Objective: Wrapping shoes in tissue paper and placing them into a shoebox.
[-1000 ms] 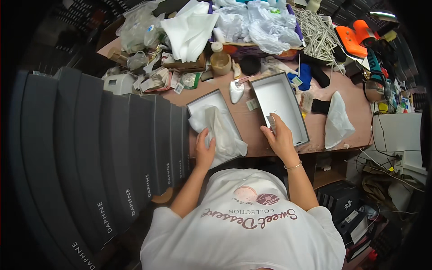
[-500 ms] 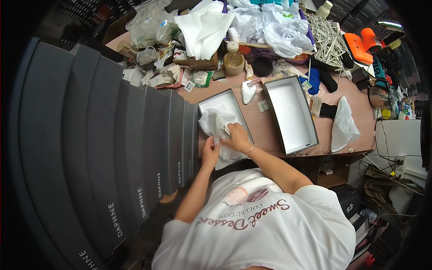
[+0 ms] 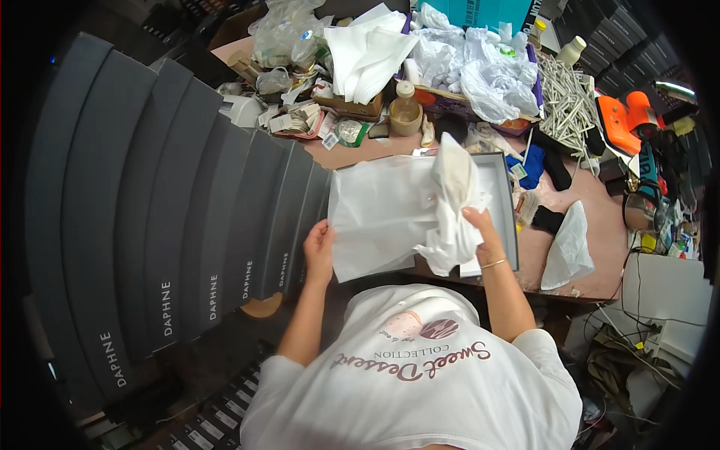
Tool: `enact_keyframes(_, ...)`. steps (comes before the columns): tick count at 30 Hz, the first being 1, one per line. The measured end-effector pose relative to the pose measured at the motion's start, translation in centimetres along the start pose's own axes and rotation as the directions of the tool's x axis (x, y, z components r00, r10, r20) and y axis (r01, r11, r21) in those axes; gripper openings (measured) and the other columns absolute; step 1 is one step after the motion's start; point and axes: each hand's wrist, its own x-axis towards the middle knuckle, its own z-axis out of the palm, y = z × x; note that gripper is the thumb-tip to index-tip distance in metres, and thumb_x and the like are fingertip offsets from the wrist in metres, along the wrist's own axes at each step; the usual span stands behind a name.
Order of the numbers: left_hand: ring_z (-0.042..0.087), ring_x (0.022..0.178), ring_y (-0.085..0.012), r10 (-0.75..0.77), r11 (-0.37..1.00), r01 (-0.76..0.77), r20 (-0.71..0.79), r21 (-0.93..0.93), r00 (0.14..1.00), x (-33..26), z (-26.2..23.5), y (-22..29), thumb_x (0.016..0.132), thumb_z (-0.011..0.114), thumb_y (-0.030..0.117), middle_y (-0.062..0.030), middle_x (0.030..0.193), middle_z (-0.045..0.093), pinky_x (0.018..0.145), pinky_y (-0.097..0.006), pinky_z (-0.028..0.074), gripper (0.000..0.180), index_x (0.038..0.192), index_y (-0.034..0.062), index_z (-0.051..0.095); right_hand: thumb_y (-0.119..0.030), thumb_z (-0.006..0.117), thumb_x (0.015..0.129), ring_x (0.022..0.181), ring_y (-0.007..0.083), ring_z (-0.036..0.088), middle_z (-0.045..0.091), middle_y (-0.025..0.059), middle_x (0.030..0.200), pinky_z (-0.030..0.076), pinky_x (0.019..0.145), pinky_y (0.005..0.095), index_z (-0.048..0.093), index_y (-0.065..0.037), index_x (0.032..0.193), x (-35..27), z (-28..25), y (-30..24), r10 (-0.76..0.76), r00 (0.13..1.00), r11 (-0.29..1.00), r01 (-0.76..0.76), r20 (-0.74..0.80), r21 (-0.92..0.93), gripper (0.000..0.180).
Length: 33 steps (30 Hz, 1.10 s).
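My left hand (image 3: 319, 250) grips the left edge of a large white tissue sheet (image 3: 379, 214) that is spread out in the air in front of my chest. My right hand (image 3: 480, 232) holds a crumpled bunch of white tissue paper (image 3: 455, 202) at the sheet's right side. The paper hides most of a grey open box (image 3: 507, 210) on the brown table; only the box's right wall shows.
A row of dark grey shoe boxes (image 3: 187, 217) stands on edge at my left. The table's far side is piled with white bags (image 3: 487, 71), paper sheets (image 3: 367, 52), a brown bottle (image 3: 406, 112) and white sticks (image 3: 566, 97). An orange tool (image 3: 626, 120) lies at right.
Both hands have lifted the tissue paper out of the box and spread it wide. The right hand came from the second box to the paper.
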Motion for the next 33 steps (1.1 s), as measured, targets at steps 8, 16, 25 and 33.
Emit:
enact_keyframes(8, 0.056, 0.089, -0.0097, 0.127, 0.982, -0.090, 0.227, -0.165, 0.966, -1.8, 13.6, 6.7, 0.087, 0.056, 0.003, -0.0061, 0.100, 0.061, 0.082, -0.023, 0.044, 0.026, 0.112, -0.0041, 0.054, -0.026, 0.074, 0.068, 0.103, 0.0187, 0.057, 0.057, 0.0105, 0.116, 0.046, 0.091, 0.0306, 0.043, 0.006, 0.128, -6.7, -8.5, -12.6, -0.355, 0.933, 0.929, 0.360, 0.062, -0.089, 0.075)
enact_keyframes(16, 0.058, 0.082, -0.0138, -0.093, 0.924, -0.035, 0.312, 0.382, 0.945, 0.7, 17.8, 0.9, 0.082, 0.068, 0.022, -0.0106, 0.103, 0.059, 0.073, -0.024, 0.047, 0.050, 0.123, -0.0008, 0.052, -0.017, 0.070, 0.071, 0.101, 0.0164, 0.056, 0.058, 0.0069, 0.113, 0.043, 0.089, 0.0293, 0.046, 0.002, 0.126, -7.0, -16.0, -12.2, -0.281, 0.935, 0.900, 0.177, -0.219, -0.399, 0.063)
enact_keyframes(25, 0.059, 0.089, -0.0192, -0.031, 0.810, -0.186, 0.357, 0.557, 0.934, 0.5, 22.1, -6.9, 0.085, 0.062, 0.014, -0.0147, 0.105, 0.059, 0.076, -0.027, 0.048, 0.031, 0.110, -0.0033, 0.057, -0.016, 0.068, 0.072, 0.103, 0.0198, 0.057, 0.055, 0.0094, 0.117, 0.046, 0.088, 0.0321, 0.040, 0.001, 0.130, -7.4, -21.4, -10.6, -0.172, 0.948, 0.969, 0.115, -0.267, -0.217, 0.067)
enact_keyframes(33, 0.057, 0.095, -0.0176, -0.241, 0.906, 0.411, 0.677, -0.100, 0.696, -0.3, 27.1, -2.2, 0.089, 0.053, 0.010, -0.0111, 0.108, 0.058, 0.083, -0.029, 0.047, 0.019, 0.104, 0.0026, 0.060, -0.022, 0.070, 0.069, 0.104, 0.0216, 0.056, 0.052, 0.0120, 0.120, 0.048, 0.088, 0.0333, 0.034, 0.002, 0.134, -7.6, -22.3, -8.3, -0.114, 0.935, 0.993, 0.119, -0.337, -0.006, 0.079)
